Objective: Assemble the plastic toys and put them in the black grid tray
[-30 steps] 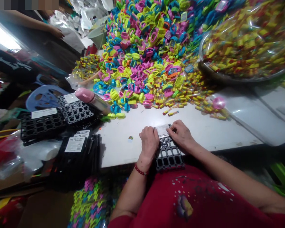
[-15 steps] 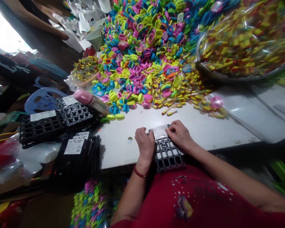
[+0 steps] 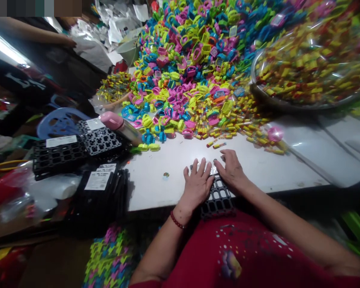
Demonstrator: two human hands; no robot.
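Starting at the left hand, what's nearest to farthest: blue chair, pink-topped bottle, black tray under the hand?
1. Black tray, directly under the left hand.
2. Pink-topped bottle, ahead and to the left.
3. Blue chair, left of the bottle.

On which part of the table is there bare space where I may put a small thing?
The white table looks bare in two patches: between the black trays and the left hand, except for one small colourful piece; and between the right hand and the white sheet. A tray fills the middle. Farther back, the toys and yellow tubes lie crowded.
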